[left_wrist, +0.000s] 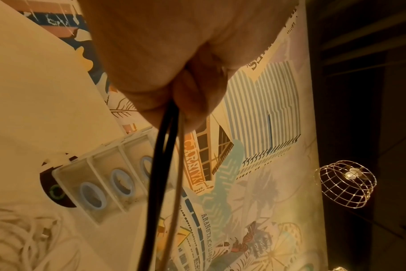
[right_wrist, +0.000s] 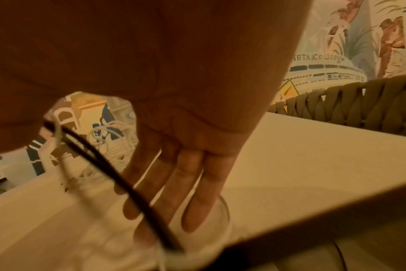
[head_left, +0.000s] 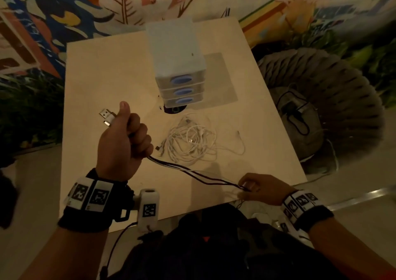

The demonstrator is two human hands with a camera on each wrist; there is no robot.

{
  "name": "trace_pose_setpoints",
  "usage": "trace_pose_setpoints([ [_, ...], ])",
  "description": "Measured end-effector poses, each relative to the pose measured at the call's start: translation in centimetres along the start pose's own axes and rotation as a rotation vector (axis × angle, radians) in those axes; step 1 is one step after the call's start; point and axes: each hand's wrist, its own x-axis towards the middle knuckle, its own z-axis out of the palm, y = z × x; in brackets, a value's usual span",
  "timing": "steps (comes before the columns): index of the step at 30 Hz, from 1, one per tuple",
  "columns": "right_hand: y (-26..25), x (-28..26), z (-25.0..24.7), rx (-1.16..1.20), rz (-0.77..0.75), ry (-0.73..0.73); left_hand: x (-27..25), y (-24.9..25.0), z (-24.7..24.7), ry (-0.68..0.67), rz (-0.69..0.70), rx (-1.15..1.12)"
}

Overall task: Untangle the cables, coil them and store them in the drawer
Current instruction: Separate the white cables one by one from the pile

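My left hand [head_left: 128, 142] is raised over the table [head_left: 102, 82] in a fist around a bundle of black and white cables [head_left: 192, 172], thumb up. Two USB plugs [head_left: 107, 117] stick out past the thumb. The bundle runs down to my right hand [head_left: 246, 186], which pinches it at the table's front edge. In the left wrist view the black cables [left_wrist: 160, 165] drop out of the fist [left_wrist: 174, 55]. The right wrist view has them [right_wrist: 104, 165] crossing the outstretched fingers [right_wrist: 190, 183]. A white tangle [head_left: 190, 142] lies mid-table. The three-drawer unit [head_left: 180, 87] stands behind it, all drawers shut.
A grey mat [head_left: 220, 82] lies under and right of the drawer unit, and a black round patch [head_left: 174, 109] sits at its front. A woven chair [head_left: 321, 100] with a grey cushion and a black cord stands off the table's right edge. A mural wall runs behind.
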Motion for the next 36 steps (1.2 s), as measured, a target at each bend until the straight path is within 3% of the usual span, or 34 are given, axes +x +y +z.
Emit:
trace_pose_setpoints([
  [5,-3.0,2.9,-4.1,-0.054,-0.044,0.259,0.2,-0.7,0.6,0.071,-0.006,-0.012],
  [13,-15.6,8.2,-7.7,-0.076,-0.495,0.375,-0.4,-2.3,-0.5,0.163,-0.078,-0.05],
  [18,-21.3,15.2,-7.4,-0.297,-0.523,0.263,-1.4,-3.3,-1.5,0.177,-0.107,-0.049],
  [22,-24.3,19.4,-5.0,-0.617,-0.497,0.096,-2.1,-4.0,-2.5,0.209,-0.109,-0.058],
  [26,-25.4,22.3,-1.8,-0.911,-0.426,-0.052,-2.5,-4.7,-3.6,0.234,-0.113,-0.073],
  [28,-25.2,23.4,-0.6,-1.032,-0.42,-0.054,-2.6,-4.9,-4.0,0.252,-0.122,-0.088],
  [33,-24.4,24.6,0.0,-1.162,-0.453,-0.021,-2.3,-5.2,-4.6,0.261,-0.127,-0.113],
  [36,-24.8,24.0,-1.0,-1.041,-0.465,-0.039,-1.9,-5.2,-4.9,0.279,-0.126,-0.099],
])
